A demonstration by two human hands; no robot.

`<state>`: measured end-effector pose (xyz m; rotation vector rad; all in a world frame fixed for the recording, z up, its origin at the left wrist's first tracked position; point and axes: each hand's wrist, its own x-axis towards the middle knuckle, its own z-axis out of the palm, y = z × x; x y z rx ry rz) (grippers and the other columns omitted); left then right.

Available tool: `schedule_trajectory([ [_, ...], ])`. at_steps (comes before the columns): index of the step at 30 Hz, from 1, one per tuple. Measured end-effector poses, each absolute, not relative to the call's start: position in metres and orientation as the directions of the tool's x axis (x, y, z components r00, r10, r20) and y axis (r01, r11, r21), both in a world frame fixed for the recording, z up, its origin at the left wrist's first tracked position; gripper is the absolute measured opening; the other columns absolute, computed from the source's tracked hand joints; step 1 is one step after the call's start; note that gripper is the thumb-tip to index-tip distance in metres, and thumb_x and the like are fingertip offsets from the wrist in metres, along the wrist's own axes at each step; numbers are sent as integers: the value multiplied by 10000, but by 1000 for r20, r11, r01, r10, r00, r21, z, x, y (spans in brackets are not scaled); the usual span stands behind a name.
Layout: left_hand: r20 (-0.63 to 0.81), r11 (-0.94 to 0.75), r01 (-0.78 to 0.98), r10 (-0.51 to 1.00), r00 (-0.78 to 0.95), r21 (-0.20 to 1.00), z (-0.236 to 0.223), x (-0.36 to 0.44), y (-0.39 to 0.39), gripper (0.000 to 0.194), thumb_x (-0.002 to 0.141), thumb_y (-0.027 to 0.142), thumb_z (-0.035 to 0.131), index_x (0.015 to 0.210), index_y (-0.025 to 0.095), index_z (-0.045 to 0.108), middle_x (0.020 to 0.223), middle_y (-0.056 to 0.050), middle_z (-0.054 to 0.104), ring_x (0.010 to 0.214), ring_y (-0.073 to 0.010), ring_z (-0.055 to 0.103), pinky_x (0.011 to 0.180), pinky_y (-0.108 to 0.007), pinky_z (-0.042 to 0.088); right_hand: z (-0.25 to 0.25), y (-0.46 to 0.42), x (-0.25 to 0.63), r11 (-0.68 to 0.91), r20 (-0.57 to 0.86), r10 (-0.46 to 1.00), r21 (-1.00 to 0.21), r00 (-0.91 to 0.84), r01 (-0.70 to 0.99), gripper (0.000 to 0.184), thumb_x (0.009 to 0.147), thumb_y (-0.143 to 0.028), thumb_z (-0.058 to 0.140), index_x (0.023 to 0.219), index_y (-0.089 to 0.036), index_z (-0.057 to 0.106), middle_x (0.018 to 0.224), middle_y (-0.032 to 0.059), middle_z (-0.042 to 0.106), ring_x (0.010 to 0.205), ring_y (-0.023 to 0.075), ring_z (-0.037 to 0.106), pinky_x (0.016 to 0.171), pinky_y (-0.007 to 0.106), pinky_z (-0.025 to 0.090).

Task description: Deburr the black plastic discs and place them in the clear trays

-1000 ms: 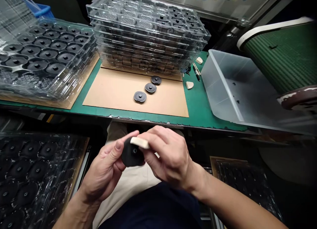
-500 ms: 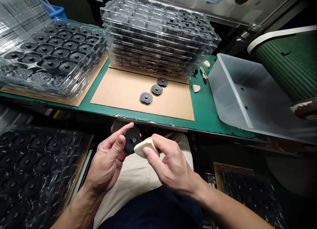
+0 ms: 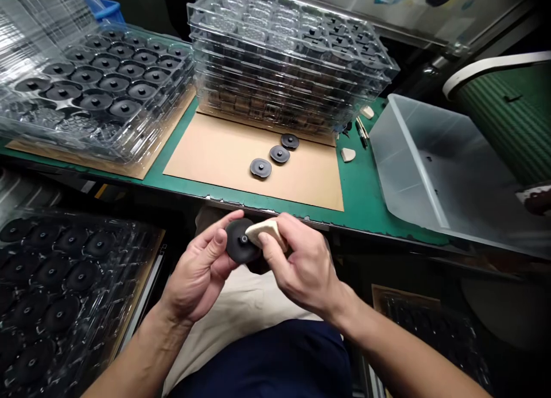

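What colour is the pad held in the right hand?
The wedge-shaped pad is cream or off-white, seen best in the head view.

Bin [image 3: 407, 162] cut off; rightmost tray [image 3: 430, 335] perhaps blurred

Between the left hand [image 3: 196, 271] and right hand [image 3: 303, 266], the disc [image 3: 241, 241] and pad [image 3: 267, 234] block passage. Over the front edge of the bench [image 3: 365, 200], a low way opens onto the card [image 3: 206, 151], bare at its left and front right. Three loose discs [image 3: 279, 154] cross it diagonally; the tall tray stack [image 3: 293, 65] walls its back, trays [image 3: 112, 82] bar the left, the bin [image 3: 404, 162] the right.
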<state>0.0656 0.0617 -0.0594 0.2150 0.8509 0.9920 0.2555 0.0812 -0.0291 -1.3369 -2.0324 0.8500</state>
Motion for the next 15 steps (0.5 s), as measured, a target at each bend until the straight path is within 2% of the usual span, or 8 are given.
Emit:
schedule_trajectory([
  [1, -492, 477, -651, 852, 178, 590, -59, 66, 62, 372, 918, 358, 717, 1285, 296, 718, 1276, -75, 672, 1106, -163, 677, 1009, -259, 540, -30, 79, 252, 74, -72, 960, -864, -270, 497, 340, 1048, -391, 502, 834, -130, 550, 763, 35, 544, 692, 123, 462, 626, 315, 366],
  [2, -458, 419, -641, 881, 117, 643, -58, 67, 62, 376, 905, 345, 731, 1279, 309, 718, 1279, -77, 672, 1128, -176, 673, 1015, -257, 534, -30, 77, 248, -100, -218, 941, -909, -258, 405, 402, 1056, -455, 483, 817, -135, 528, 732, 24, 511, 662, 112, 439, 590, 299, 350],
  [3, -428, 382, -623, 900, 83, 683, -58, 67, 62, 379, 902, 341, 734, 1280, 317, 716, 1275, -83, 672, 1140, -188, 669, 1015, -265, 535, -31, 75, 246, -191, -299, 910, -918, -288, 348, 423, 1058, -486, 472, 824, -138, 526, 736, 19, 506, 658, 107, 433, 578, 292, 343],
  [4, -412, 365, -608, 909, 68, 705, -58, 66, 62, 379, 905, 336, 731, 1283, 321, 715, 1278, -87, 670, 1145, -194, 667, 1016, -271, 534, -31, 74, 243, -185, -296, 905, -920, -306, 345, 410, 1054, -478, 481, 831, -138, 529, 751, 18, 509, 673, 107, 437, 590, 290, 346],
  [7, -453, 405, -587, 889, 72, 701, -58, 62, 60, 361, 907, 347, 728, 1266, 313, 729, 1234, -87, 688, 1075, -156, 683, 984, -241, 542, -32, 75, 242, 54, -94, 950, -889, -297, 454, 279, 1018, -319, 535, 808, -135, 523, 752, 11, 500, 675, 98, 429, 634, 289, 345],
  [11, -503, 463, -591, 857, 110, 660, -58, 57, 58, 360, 907, 372, 726, 1260, 301, 739, 1159, -98, 717, 1014, -150, 704, 943, -224, 559, -35, 79, 249, 276, 61, 905, -837, -420, 473, 192, 973, -191, 538, 802, -137, 471, 777, 17, 490, 710, 113, 409, 665, 306, 312],
  [15, -592, 609, -563, 768, 244, 559, -58, 50, 60, 350, 919, 402, 712, 1235, 258, 758, 1212, -93, 701, 1018, -146, 690, 946, -230, 566, -36, 85, 254, 470, 149, 853, -633, -500, 615, 154, 1006, -220, 499, 901, -136, 575, 882, 52, 554, 819, 165, 443, 762, 360, 318],
])
